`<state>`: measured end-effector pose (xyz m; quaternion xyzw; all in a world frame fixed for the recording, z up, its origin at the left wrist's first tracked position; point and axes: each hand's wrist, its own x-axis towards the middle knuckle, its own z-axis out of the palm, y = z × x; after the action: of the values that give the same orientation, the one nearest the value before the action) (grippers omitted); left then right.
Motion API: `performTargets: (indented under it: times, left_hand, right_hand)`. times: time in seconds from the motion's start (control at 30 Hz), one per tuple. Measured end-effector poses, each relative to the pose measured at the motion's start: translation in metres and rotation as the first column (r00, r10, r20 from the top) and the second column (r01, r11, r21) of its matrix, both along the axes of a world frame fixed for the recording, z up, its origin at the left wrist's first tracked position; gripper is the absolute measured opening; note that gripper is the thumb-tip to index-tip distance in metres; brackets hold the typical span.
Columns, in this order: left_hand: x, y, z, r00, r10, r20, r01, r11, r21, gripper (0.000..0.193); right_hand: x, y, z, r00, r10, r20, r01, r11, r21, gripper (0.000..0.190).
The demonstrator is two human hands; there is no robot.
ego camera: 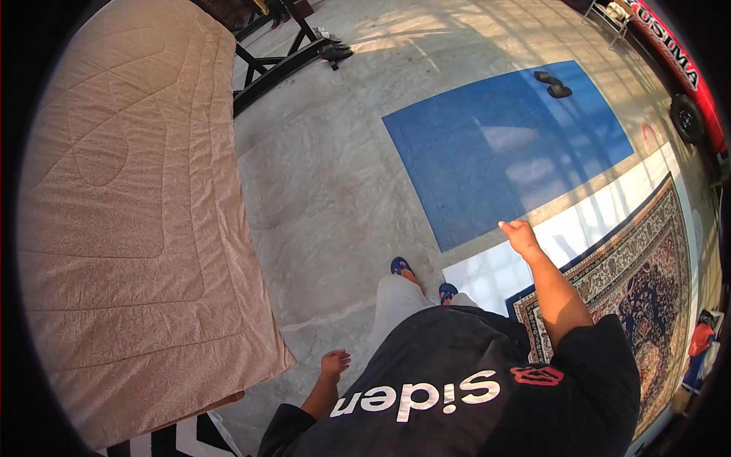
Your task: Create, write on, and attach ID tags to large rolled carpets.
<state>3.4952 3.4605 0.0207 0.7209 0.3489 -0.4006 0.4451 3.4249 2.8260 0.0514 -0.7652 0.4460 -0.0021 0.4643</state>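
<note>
My left hand [336, 363] hangs low beside my body with its fingers loosely bent, and nothing shows in it. To its left lies a beige quilted comforter [131, 217], whose near corner is the closest thing to that hand. My right hand [518, 235] is held out forward with the fingers curled in and the thumb pointing left; no object is visible in it. In the picture it overlaps the near edge of a blue floor mat [468, 171] and a white sheet [485, 274]. It does not appear to touch either one.
A patterned carpet [645, 297] lies at the right. Dark slippers [553, 84] rest on the mat. Left of it, a black metal frame [280, 71] stands on the concrete floor [320, 200]. A red vehicle [674, 51] with writing stands far right. A black-and-white patterned cloth [183, 440] shows below the comforter.
</note>
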Motion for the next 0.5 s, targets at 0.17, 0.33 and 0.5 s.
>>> performTargets:
  times: [0.17,0.33,0.5]
  left_hand:
    - [0.142,-0.091,-0.072,0.991,-0.038,-0.13,0.019,0.989,-0.145,0.016]
    - [0.358,-0.234,-0.127,0.965,-0.119,-0.234,0.027,0.932,-0.362,0.017]
    - [0.606,-0.461,-0.048,0.845,-0.38,0.377,0.466,0.868,-0.169,0.014]
  right_hand:
    - [0.158,-0.063,0.032,0.999,0.041,0.002,-0.041,0.99,-0.138,0.052]
    - [0.161,-0.091,-0.035,0.975,0.098,-0.201,-0.12,0.988,-0.099,0.028]
    - [0.087,-0.122,-0.089,0.941,-0.018,-0.339,0.111,0.96,0.257,0.038]
